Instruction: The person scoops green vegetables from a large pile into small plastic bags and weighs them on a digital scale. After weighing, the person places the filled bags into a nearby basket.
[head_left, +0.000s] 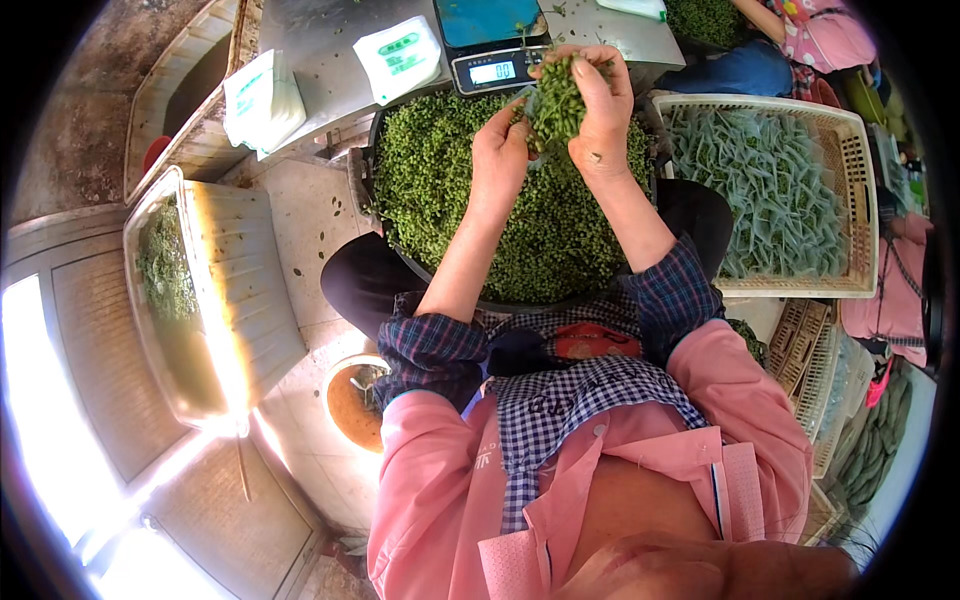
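My right hand (604, 105) is closed around a bunch of green peppercorns (561, 101) with their stems. Close beside it, my left hand (501, 146) pinches a small clear plastic bag (531, 94), partly hidden by the fingers and the bunch. Both hands are above a large dark tub (412, 270) between my knees, heaped with loose green peppercorns (465, 202). Just beyond the hands, a digital scale (499, 71) with a blue-green pan (487, 22) and a lit display rests on the metal table.
Stacks of printed plastic bags (397, 58) lie on the metal table (322, 67). At right, a cream plastic crate (862, 195) holds many filled bags (757, 195). A white bin (240, 277) and an orange bucket (349, 405) stand left. Another person (825, 37) sits at upper right.
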